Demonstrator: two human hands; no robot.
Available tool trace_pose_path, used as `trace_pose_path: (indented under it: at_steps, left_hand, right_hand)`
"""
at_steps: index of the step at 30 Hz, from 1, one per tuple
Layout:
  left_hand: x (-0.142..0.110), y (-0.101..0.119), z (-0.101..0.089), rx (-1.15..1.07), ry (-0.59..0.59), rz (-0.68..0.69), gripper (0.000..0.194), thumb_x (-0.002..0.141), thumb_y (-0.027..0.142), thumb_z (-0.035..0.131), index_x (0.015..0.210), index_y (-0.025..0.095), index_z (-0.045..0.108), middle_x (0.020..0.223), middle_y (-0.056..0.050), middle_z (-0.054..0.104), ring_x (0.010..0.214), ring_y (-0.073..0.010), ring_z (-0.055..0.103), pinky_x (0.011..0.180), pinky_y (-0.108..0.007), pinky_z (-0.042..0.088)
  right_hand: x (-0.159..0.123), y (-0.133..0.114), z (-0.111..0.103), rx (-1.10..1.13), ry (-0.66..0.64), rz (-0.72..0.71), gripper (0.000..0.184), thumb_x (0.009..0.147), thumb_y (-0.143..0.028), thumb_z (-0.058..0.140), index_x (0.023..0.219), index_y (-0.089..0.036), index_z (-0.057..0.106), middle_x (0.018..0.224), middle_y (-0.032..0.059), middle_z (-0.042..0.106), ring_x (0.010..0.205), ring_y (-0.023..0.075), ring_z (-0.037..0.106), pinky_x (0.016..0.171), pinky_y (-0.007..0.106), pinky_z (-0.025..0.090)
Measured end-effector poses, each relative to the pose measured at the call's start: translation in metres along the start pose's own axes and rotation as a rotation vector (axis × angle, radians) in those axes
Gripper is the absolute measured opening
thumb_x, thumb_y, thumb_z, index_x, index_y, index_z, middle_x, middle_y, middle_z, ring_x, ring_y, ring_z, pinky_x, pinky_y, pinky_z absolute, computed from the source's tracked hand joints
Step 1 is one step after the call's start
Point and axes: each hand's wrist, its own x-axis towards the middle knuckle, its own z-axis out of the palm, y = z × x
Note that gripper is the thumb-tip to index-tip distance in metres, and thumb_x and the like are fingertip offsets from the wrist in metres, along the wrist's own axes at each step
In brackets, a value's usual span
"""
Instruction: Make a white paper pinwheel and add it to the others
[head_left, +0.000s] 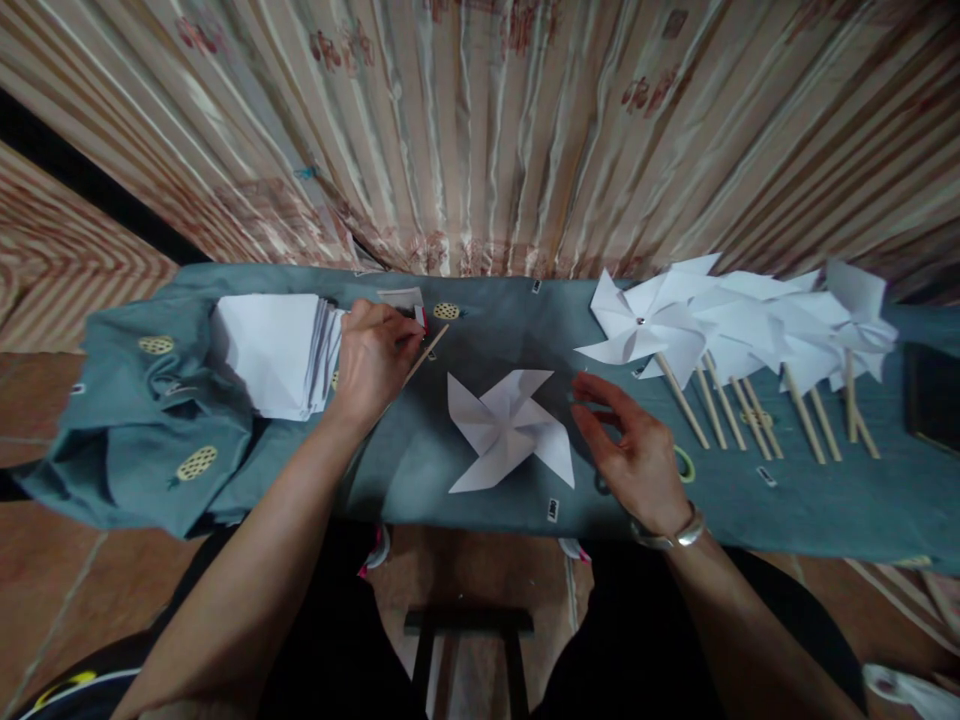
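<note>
Teal cloth-covered desk [510, 325]: I judge pickup underway, next requiring a precise pinch; left fingers [403, 332] bunched, grip unclear, at red-white object [421, 319], right fingers [604, 392] spread beside white paper pinwheel [508, 428].

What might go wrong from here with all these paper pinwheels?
The paper pinwheel in the middle lies untouched by either hand, so the nearby right hand might brush it and shift or crease it.

The pinwheels on sticks overlap in a crowded row, so lifting one could snag or bend its neighbours' blades.

The paper stack has uneven edges and sits against bunched tablecloth; a tug on the cloth could scatter its sheets.
</note>
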Motion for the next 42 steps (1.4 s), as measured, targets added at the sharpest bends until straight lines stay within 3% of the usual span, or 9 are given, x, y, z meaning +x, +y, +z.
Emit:
trace_pose_path:
  at_steps: [3, 4, 9, 13, 22, 26, 31, 37, 42]
  left_hand:
    - [-0.014, 0.029, -0.003, -0.313, 0.022, -0.033, 0.014, 0.085, 0.027, 0.065, 0.078, 0.021, 0.075, 0.085, -0.005, 0.071, 0.092, -0.0228, 0.06, 0.088, -0.038, 0.047]
    - [-0.02, 0.04, -0.002, -0.452, -0.037, -0.062, 0.013, 0.083, 0.028, 0.066, 0.077, 0.021, 0.075, 0.082, -0.004, 0.072, 0.088, -0.021, 0.062, 0.087, -0.036, 0.048]
    - [-0.054, 0.077, 0.0, -1.075, -0.319, -0.488, 0.009, 0.07, 0.028, 0.076, 0.069, 0.019, 0.074, 0.071, -0.001, 0.071, 0.071, -0.0149, 0.062, 0.073, -0.028, 0.048]
    - [-0.064, 0.088, -0.004, -1.302, -0.392, -0.665, 0.014, 0.063, 0.029, 0.083, 0.065, 0.018, 0.075, 0.068, 0.0, 0.069, 0.068, -0.012, 0.058, 0.067, -0.024, 0.044]
    - [-0.07, 0.097, -0.006, -1.536, -0.543, -0.92, 0.032, 0.05, 0.036, 0.095, 0.068, 0.015, 0.079, 0.071, -0.001, 0.071, 0.068, -0.0082, 0.058, 0.068, -0.02, 0.043]
    - [-0.073, 0.1, -0.008, -1.602, -0.631, -0.995, 0.036, 0.049, 0.035, 0.097, 0.071, 0.013, 0.079, 0.069, 0.0, 0.067, 0.064, -0.0059, 0.055, 0.063, -0.018, 0.043]
    - [-0.08, 0.103, -0.008, -1.661, -0.708, -1.064, 0.04, 0.048, 0.036, 0.098, 0.072, 0.011, 0.078, 0.063, 0.002, 0.06, 0.058, -0.0038, 0.051, 0.054, -0.014, 0.041]
    - [-0.091, 0.104, -0.006, -1.678, -0.719, -1.109, 0.042, 0.049, 0.037, 0.099, 0.073, 0.01, 0.079, 0.065, -0.001, 0.064, 0.06, -0.0046, 0.056, 0.054, -0.012, 0.044]
    - [-0.09, 0.099, -0.01, -1.627, -0.696, -1.072, 0.039, 0.055, 0.037, 0.096, 0.079, 0.011, 0.081, 0.069, -0.002, 0.069, 0.062, -0.0061, 0.06, 0.055, -0.013, 0.048]
  right_hand:
    - [-0.001, -0.005, 0.001, 0.05, -0.016, -0.002, 0.032, 0.091, -0.037, 0.061, 0.117, -0.022, 0.073, 0.117, 0.009, 0.076, 0.099, 0.0266, 0.073, 0.091, 0.046, 0.059]
    - [-0.002, -0.007, 0.002, 0.097, -0.034, 0.005, 0.03, 0.09, -0.037, 0.061, 0.114, -0.023, 0.074, 0.114, 0.008, 0.077, 0.099, 0.0258, 0.073, 0.091, 0.044, 0.059]
    - [-0.01, -0.02, 0.015, 0.463, -0.191, 0.114, 0.021, 0.087, -0.031, 0.069, 0.105, -0.027, 0.079, 0.098, 0.0028, 0.08, 0.09, 0.0186, 0.075, 0.083, 0.032, 0.061]
    - [-0.016, -0.029, 0.025, 0.613, -0.245, 0.114, 0.021, 0.084, -0.025, 0.073, 0.102, -0.032, 0.08, 0.102, -0.0006, 0.08, 0.093, 0.0161, 0.074, 0.084, 0.028, 0.06]
    - [-0.017, -0.037, 0.03, 0.747, -0.257, 0.025, 0.032, 0.083, -0.013, 0.074, 0.1, -0.038, 0.08, 0.104, -0.0055, 0.08, 0.097, 0.0108, 0.074, 0.083, 0.019, 0.06]
    - [-0.019, -0.037, 0.027, 0.75, -0.281, 0.001, 0.034, 0.085, -0.012, 0.073, 0.105, -0.039, 0.079, 0.107, -0.0049, 0.079, 0.099, 0.0115, 0.073, 0.084, 0.021, 0.061]
    - [-0.023, -0.04, 0.02, 0.642, -0.267, -0.067, 0.03, 0.085, -0.012, 0.074, 0.102, -0.036, 0.08, 0.11, -0.0024, 0.077, 0.099, 0.0129, 0.073, 0.084, 0.023, 0.06]
    - [-0.029, -0.049, 0.015, 0.454, -0.191, -0.244, 0.023, 0.085, -0.01, 0.073, 0.098, -0.027, 0.08, 0.099, 0.0018, 0.078, 0.093, 0.0141, 0.072, 0.085, 0.026, 0.059]
    - [-0.027, -0.043, 0.013, 0.499, -0.133, -0.126, 0.024, 0.082, -0.009, 0.073, 0.093, -0.029, 0.081, 0.095, -0.0003, 0.08, 0.092, 0.0135, 0.074, 0.086, 0.024, 0.059]
